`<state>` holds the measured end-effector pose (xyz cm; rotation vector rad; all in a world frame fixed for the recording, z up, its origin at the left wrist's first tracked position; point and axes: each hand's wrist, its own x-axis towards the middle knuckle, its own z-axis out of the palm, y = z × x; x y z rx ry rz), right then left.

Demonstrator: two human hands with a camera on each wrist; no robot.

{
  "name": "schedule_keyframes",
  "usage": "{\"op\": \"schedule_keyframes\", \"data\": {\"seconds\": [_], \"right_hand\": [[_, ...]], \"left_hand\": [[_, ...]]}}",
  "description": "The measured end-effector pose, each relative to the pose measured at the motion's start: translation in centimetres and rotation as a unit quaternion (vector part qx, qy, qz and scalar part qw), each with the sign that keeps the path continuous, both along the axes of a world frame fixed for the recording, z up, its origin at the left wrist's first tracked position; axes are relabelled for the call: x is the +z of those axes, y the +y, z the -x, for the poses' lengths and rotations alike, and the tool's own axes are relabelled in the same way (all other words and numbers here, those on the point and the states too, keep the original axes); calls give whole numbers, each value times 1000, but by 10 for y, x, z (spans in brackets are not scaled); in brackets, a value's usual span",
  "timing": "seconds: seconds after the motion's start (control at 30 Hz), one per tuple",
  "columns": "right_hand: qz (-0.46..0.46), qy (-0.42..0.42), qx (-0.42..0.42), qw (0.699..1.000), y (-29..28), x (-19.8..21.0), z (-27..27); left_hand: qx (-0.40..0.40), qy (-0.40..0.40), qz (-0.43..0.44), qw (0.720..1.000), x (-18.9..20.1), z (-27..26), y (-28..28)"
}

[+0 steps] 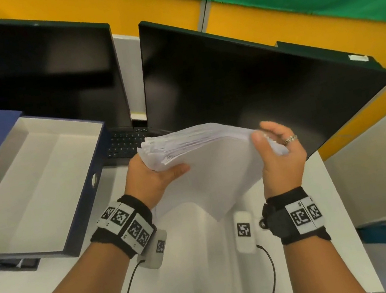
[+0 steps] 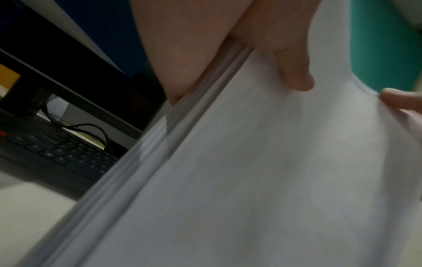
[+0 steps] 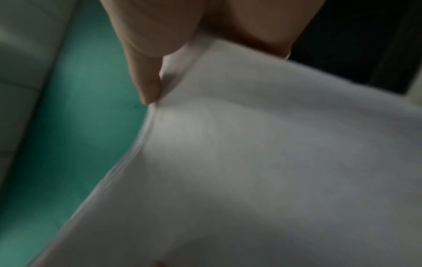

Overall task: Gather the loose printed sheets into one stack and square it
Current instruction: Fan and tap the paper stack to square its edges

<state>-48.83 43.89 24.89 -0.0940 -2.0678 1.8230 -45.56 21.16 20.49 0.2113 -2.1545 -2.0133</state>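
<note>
The stack of printed sheets [image 1: 205, 164] is held tilted above the white worktop [image 1: 202, 267], its top edges uneven. The left hand [image 1: 152, 176] pinches its 9 o'clock edge, thumb on the near face; the right hand [image 1: 281, 154] pinches the 3 o'clock edge. Only the left wrist view shows the keyboard's cable [image 2: 91, 130]

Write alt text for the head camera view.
Two hands, left hand and right hand, hold a thick stack of white sheets above a white desk, edges uneven. An open box file lies left, dark monitors behind.
</note>
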Motion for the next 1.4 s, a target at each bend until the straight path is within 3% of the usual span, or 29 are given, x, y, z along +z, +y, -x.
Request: {"op": "schedule_keyframes", "data": {"seconds": [0.17,0.53,0.63,0.73,0.83,1.0,1.07,1.17,1.23,1.3,1.4], "right_hand": [[-54,11,-12,998,-13,14,8],[12,-39,-67,997,-14,20,24],[-39,-30,-47,998,-19,23,22],[-35,-10,-91,995,-17,20,23],[-33,-23,-45,998,-21,18,21],[56,-46,50,996,-10,1,28],[44,-65,99,992,-3,-8,30],[19,-72,105,992,-2,-12,32],[9,-59,81,995,-3,-5,30],[-3,-3,63,998,-2,7,22],[-33,71,56,995,2,14,3]], "left_hand": [[7,27,10,1000,2,3,-4],[6,25,34,999,-1,11,-9],[15,21,31,999,-5,12,-10],[43,29,21,998,-5,12,-9],[52,33,30,998,-2,12,-7],[56,29,62,996,-2,18,-14],[52,31,67,996,0,19,-16],[48,18,37,998,4,22,-18],[52,6,8,999,13,24,-15],[73,46,-5,996,24,24,-11],[97,112,42,988,30,21,0]]}}
